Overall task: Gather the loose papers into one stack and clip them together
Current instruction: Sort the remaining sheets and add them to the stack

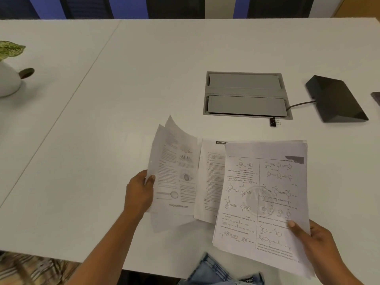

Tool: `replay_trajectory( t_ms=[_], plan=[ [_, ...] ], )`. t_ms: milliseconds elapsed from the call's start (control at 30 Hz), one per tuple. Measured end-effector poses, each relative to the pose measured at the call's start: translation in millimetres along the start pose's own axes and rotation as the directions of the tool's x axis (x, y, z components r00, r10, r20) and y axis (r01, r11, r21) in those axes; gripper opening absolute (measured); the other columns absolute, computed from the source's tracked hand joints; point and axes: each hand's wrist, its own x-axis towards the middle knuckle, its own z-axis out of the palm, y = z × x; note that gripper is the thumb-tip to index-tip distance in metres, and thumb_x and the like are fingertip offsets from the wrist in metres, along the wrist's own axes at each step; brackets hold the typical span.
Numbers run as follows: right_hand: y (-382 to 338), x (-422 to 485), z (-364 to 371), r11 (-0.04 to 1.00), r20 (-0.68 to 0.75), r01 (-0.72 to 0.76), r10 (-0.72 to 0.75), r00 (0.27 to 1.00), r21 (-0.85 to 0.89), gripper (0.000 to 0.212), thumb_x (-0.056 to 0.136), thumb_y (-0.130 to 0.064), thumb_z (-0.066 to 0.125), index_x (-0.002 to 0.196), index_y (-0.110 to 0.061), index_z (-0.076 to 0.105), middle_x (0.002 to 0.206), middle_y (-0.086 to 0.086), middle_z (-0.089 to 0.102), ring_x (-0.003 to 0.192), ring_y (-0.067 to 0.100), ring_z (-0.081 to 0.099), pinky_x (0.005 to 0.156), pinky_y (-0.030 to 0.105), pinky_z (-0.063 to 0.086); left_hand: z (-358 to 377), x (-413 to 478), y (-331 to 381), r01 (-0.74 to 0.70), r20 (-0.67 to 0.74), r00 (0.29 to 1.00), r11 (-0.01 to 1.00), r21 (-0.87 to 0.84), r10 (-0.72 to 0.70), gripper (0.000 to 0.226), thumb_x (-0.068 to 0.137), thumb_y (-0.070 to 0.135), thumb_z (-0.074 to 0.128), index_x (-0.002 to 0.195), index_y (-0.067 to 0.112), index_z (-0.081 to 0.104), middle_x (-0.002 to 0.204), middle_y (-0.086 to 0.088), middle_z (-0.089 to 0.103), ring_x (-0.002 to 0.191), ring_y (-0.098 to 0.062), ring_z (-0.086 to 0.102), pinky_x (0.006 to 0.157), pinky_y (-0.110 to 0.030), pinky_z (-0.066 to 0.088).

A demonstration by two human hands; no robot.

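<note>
My right hand [314, 241] grips a thick stack of printed sheets [265, 194] by its near right corner, thumb on top; chemistry diagrams show on the top page. My left hand [139, 192] pinches the left edge of a few curling pages [174, 167], lifted off the white table [123, 89]. Between the two bundles another printed sheet [209, 177] lies partly under the stack. A black binder clip [273, 121] sits on the table beyond the papers, just in front of the grey cable hatch.
A grey cable hatch [245, 95] is set into the table behind the papers. A black wedge-shaped device [335, 99] with a cord lies to its right. A white plant pot [8, 79] with a leaf stands at the far left. Chairs line the far edge.
</note>
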Motion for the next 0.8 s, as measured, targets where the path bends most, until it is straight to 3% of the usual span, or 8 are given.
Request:
replay_trajectory(
  t_ms=[133, 300, 467, 633, 800],
  plan=[
    [0, 1, 0, 1.000, 0.006, -0.005, 0.005, 1.000, -0.002, 0.007, 0.089, -0.013, 0.066, 0.094, -0.013, 0.072, 0.075, -0.006, 0.078, 0.078, 0.031, 0.072, 0.067, 0.035, 0.052, -20, -1, -10, 0.025, -0.064, 0.998, 0.999, -0.022, -0.026, 0.027, 0.101, 0.018, 0.049, 0.120, 0.009, 0.066, 0.104, -0.007, 0.073, 0.093, -0.029, 0.069, 0.081, -0.038, 0.056],
    [-5, 3, 1, 1.000, 0.016, 0.017, -0.017, 1.000, -0.015, 0.005, 0.090, -0.012, 0.065, 0.092, -0.013, 0.070, 0.069, -0.012, 0.076, 0.076, 0.028, 0.070, 0.061, 0.031, 0.050, -46, -7, -4, 0.044, -0.135, 0.989, 0.988, -0.148, -0.064, 0.024, 0.101, 0.014, 0.049, 0.116, 0.012, 0.068, 0.103, -0.007, 0.072, 0.094, -0.030, 0.068, 0.081, -0.040, 0.055],
    [-8, 7, 5, 0.999, 0.041, 0.037, -0.036, 0.998, -0.011, 0.008, 0.091, -0.014, 0.065, 0.095, -0.012, 0.071, 0.086, 0.004, 0.078, 0.081, 0.032, 0.071, 0.068, 0.036, 0.052, -62, -15, 9, 0.057, -0.155, 0.981, 0.943, -0.329, -0.114, 0.023, 0.101, 0.013, 0.049, 0.116, 0.014, 0.068, 0.104, -0.003, 0.072, 0.094, -0.025, 0.067, 0.082, -0.036, 0.052],
    [-14, 11, 14, 1.000, 0.073, 0.027, -0.028, 0.997, 0.009, 0.016, 0.090, -0.018, 0.066, 0.103, -0.011, 0.072, 0.087, 0.001, 0.079, 0.083, 0.032, 0.073, 0.072, 0.039, 0.055, -49, -28, 21, 0.087, -0.038, 0.993, 0.902, -0.422, -0.113, 0.018, 0.099, 0.019, 0.056, 0.107, 0.017, 0.071, 0.100, -0.002, 0.077, 0.091, -0.024, 0.073, 0.076, -0.035, 0.056],
    [-33, 10, 31, 0.998, 0.167, 0.006, -0.017, 0.986, 0.068, 0.015, 0.090, -0.017, 0.065, 0.103, -0.016, 0.071, 0.093, 0.004, 0.079, 0.082, 0.026, 0.076, 0.071, 0.037, 0.058, -13, -49, 38, 0.197, 0.201, 0.973, 0.844, -0.498, -0.108, 0.021, 0.092, 0.019, 0.065, 0.112, 0.014, 0.071, 0.104, -0.006, 0.078, 0.095, -0.029, 0.075, 0.086, -0.047, 0.058]
  ],
)
